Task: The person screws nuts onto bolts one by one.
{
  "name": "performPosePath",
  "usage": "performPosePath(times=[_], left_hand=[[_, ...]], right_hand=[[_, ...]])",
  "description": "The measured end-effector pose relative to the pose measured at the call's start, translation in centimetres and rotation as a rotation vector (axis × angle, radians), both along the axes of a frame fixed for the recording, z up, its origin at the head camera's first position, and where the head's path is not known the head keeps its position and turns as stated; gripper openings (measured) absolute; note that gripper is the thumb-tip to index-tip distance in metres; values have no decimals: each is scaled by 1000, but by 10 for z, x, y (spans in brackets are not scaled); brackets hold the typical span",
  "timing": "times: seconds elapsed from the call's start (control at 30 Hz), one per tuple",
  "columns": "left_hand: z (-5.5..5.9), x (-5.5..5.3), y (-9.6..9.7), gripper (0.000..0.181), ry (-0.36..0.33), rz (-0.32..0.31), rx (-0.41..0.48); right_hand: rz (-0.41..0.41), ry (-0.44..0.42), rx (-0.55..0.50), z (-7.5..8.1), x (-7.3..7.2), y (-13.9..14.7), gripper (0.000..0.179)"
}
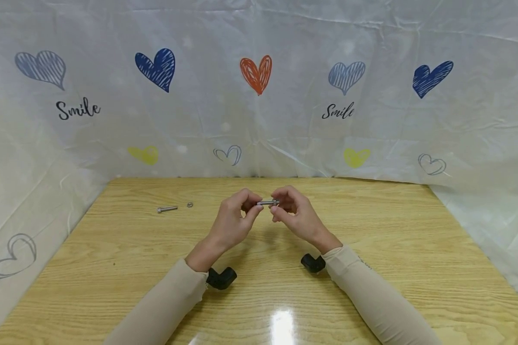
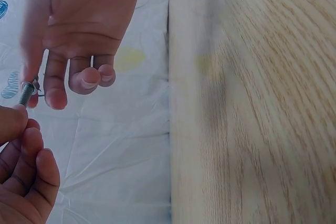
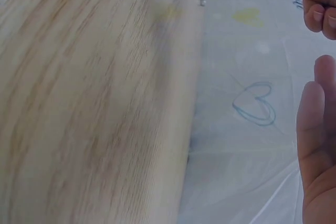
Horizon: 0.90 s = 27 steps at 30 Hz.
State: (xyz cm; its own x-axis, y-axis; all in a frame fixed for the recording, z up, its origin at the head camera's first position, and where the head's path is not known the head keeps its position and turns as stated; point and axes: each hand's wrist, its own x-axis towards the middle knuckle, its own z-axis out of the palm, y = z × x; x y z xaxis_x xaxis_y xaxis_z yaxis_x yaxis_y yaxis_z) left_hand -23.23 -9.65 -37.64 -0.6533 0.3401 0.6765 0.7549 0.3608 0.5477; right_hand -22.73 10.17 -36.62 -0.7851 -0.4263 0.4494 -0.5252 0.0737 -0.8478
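A silver bolt is held level above the table between both hands. My left hand pinches its left end between thumb and fingertips, hiding that end. At the other end sits a small nut, pinched by the thumb and index finger of my right hand. Threads show along the bolt in the left wrist view, with the nut at its far end. The right hand's other fingers are spread and loosely bent. In the right wrist view only parts of both hands appear.
A second bolt lies on the wooden table to the left, with a loose nut beside it. Black wrist mounts stick out below the sleeves. A white sheet with printed hearts hangs behind the table and at its sides.
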Motion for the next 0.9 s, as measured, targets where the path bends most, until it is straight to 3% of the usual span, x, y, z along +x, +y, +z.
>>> performPosePath(times=[0.27,0.47,0.7,0.9], left_hand=[[-1,0,0,9,9,4,-1],[-1,0,0,8,12,3,-4],[-1,0,0,9,5,-1,3],[-1,0,1,10,-3,3,4]], right_hand=[[-10,3,38,-1,0,-1,12],[-59,-22,78,0,0,-1,24],[-21,-48,32,1,0,0,21],[-4,2,10,0,0,0,20]])
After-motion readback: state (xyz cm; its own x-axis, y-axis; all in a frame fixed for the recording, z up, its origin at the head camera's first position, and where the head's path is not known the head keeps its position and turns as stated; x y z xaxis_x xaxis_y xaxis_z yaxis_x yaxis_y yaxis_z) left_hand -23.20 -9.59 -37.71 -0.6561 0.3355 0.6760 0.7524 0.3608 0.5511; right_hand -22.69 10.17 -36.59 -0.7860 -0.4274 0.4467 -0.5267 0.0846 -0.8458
